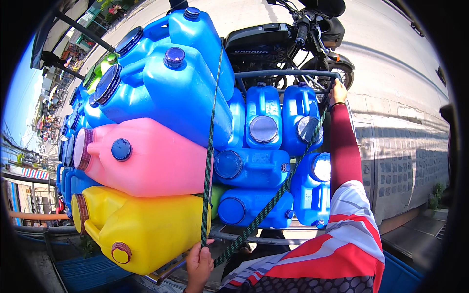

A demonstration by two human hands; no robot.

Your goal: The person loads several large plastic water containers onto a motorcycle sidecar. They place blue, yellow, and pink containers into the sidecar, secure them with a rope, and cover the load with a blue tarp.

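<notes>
Crossing blue jugs, a dark strap; beyond, a motorcycle.

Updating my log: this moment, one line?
left hand: holding green-black woven strap; right hand: at dark metal rail; load: pink, yellow, green, blue plastic jugs

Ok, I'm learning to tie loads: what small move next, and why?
Probably a gentle pull on the strap with the left hand: it holds the strap beside the yellow jug, while the right hand is at the rail's corner.
</notes>
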